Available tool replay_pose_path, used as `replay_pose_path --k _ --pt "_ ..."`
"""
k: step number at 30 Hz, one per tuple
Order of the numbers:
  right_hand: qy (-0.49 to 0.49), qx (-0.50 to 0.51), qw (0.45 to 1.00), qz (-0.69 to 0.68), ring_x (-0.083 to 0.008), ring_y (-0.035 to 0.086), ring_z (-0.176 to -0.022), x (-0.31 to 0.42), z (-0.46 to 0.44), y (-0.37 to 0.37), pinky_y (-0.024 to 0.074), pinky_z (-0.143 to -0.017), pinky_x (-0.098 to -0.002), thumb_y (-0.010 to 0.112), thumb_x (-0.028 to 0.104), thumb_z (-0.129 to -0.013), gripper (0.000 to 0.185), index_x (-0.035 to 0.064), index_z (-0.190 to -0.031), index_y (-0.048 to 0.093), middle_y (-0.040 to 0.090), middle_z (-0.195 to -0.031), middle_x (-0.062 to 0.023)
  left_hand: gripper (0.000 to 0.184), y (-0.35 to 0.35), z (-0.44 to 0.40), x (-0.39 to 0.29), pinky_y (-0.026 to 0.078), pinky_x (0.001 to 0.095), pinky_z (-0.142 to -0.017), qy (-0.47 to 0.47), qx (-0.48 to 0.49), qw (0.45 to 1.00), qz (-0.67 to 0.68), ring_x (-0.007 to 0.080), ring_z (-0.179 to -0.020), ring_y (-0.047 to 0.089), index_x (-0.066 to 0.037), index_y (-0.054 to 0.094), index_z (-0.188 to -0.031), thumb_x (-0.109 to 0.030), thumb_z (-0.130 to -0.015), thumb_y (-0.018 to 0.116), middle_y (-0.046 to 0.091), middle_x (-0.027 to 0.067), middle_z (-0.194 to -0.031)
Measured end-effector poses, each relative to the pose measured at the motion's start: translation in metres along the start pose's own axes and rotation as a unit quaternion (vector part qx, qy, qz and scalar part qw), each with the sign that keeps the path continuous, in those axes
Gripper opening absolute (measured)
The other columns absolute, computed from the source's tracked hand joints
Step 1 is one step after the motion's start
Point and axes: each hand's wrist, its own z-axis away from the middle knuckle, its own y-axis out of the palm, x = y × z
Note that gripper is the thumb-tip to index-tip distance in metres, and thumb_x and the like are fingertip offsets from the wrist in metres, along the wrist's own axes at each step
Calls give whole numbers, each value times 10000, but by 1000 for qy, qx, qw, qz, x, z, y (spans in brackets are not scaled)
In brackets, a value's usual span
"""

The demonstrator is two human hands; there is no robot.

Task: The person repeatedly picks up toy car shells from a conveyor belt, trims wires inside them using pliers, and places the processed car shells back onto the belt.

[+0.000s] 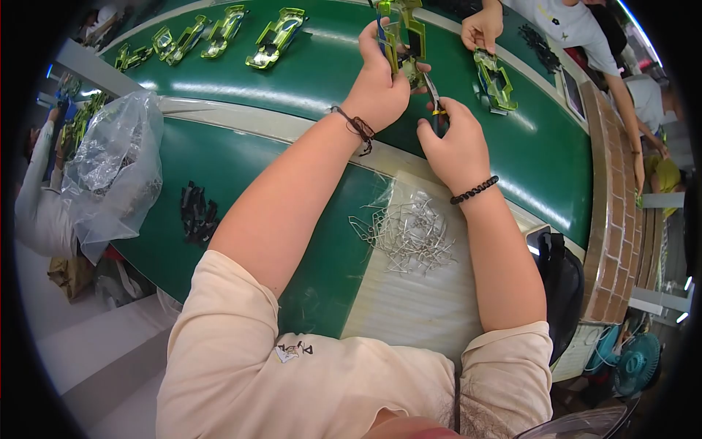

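Note:
My left hand [379, 89] is closed around a lime-green toy car body [414, 36] at the top of the view, tilted up above the green belt. In my right hand [459, 140] is a pair of pliers [435, 96], its jaws against the lower end of the car body. Exactly what the jaws grip there is too small to tell. Below my right hand, a pile of bent metal wire pieces [413, 234] lies on a pale foam sheet [395, 311].
Several green car bodies [276, 38] lie on the belt [322, 62] to the left. Another person's hand [482, 28] touches a car body [495, 82] at right. Black parts [196, 212] and a clear plastic bag [117, 172] are at left. A black bag [561, 285] lies beside my right arm.

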Motion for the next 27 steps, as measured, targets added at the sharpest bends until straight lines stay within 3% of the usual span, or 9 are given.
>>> replay_pose_path --k 10,13,16,19,22,27 --pt "40 29 995 -82 -342 635 -869 -2 1 5 507 -793 -393 651 225 -785 387 -38 -1069 646 660 -968 -185 734 -2 2 5 575 448 -903 65 27 995 -71 264 -1125 605 -187 -6 -1451 160 -889 315 418 172 -1308" --pt "32 26 997 -70 -349 634 -874 -4 0 3 505 -808 -389 642 214 -772 404 -41 -1086 647 661 -982 -204 737 -3 1 6 570 448 -909 32 31 997 -60 261 -1131 601 -196 -13 -1453 159 -894 309 420 173 -1306" --pt "49 51 995 -71 -343 633 -864 -3 -1 2 503 -803 -384 639 207 -758 407 -42 -1079 649 660 -964 -205 781 -3 0 5 568 375 -810 32 24 997 -65 229 -1043 624 -145 3 -1445 175 -823 349 459 174 -1225" --pt "65 45 990 -113 -137 557 -694 -3 -1 3 474 -678 -282 643 174 -762 384 -20 -1093 664 635 -797 -80 740 -1 4 -2 569 452 -913 3 16 997 -79 255 -1122 607 -192 -15 -1451 156 -888 315 423 173 -1303" --pt "84 70 987 -122 -297 638 -839 0 -4 -1 503 -782 -360 635 206 -746 415 -49 -1072 650 659 -917 -196 744 -1 2 -5 574 453 -905 -32 -6 999 -38 251 -1110 614 -192 -15 -1450 157 -883 315 427 174 -1300" --pt "10 24 999 -41 -298 633 -846 -2 -2 -2 510 -765 -361 648 180 -751 394 -10 -1096 652 657 -939 -134 802 1 3 -7 593 413 -832 -30 20 999 -30 237 -1058 610 -193 -2 -1453 186 -829 332 430 163 -1247"
